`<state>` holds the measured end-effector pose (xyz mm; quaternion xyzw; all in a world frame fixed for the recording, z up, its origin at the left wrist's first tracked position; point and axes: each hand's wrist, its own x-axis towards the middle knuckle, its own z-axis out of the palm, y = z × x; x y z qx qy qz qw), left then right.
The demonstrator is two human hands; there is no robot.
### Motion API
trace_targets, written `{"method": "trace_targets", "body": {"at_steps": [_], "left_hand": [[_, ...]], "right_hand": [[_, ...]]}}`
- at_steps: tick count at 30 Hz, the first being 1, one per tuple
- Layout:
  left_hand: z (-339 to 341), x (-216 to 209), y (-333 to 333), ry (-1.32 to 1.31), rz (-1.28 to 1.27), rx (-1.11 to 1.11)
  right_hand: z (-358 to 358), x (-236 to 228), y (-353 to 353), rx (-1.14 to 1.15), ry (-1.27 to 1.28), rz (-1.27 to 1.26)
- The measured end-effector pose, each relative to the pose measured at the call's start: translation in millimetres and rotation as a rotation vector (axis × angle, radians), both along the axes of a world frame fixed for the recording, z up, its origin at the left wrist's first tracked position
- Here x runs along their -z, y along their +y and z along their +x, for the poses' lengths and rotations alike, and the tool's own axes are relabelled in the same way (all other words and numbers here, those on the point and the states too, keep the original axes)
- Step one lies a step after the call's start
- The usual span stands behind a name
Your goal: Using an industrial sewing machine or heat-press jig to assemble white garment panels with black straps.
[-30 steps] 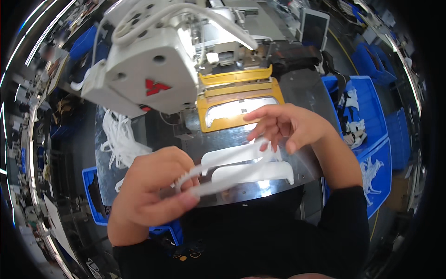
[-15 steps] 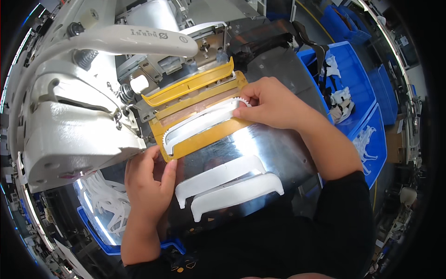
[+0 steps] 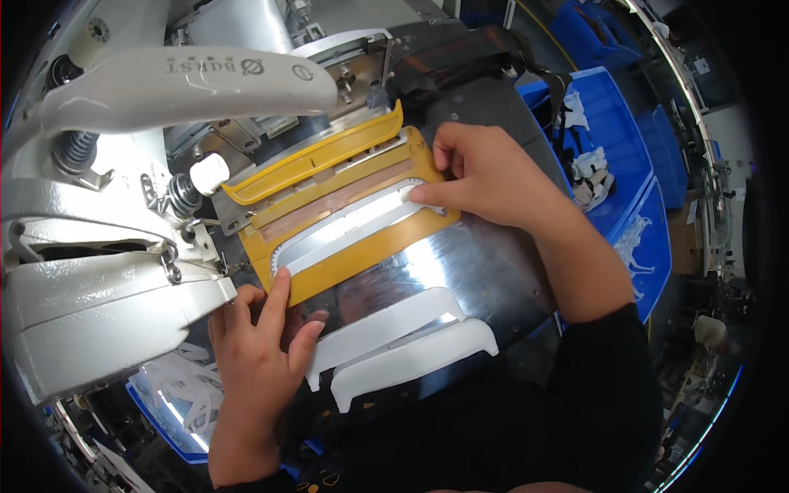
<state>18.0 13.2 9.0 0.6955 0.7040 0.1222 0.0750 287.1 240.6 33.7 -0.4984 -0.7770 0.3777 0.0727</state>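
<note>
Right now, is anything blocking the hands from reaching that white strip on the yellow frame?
Nothing visible is. The right hand has its thumb at the right end of the white strip; the left hand has its index fingertip at the left end. The raised yellow bar stands beyond the strip, not between it and the hands.

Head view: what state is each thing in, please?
Yellow template: uncovered, white strip lying in it.
Yellow upper bar: not over the strip.
Two loose white pieces: lying side by side.
Blue right bin: open, partly filled.
Left hand: open, index fingertip at template.
Right hand: thumb on strip.
</note>
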Motion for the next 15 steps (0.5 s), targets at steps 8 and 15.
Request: {"method": "trace_targets", "body": {"at_steps": [8, 15], "left_hand": [[0.8, -1.8, 1.5, 0.011, 0.001, 0.011], [3.2, -5.9, -0.6, 0.055, 0.019, 0.0]], "right_hand": [[0.7, 10.9, 1.3, -0.054, -0.085, 0.16], [4.2, 5.9, 2.3, -0.071, -0.116, 0.119]]}}
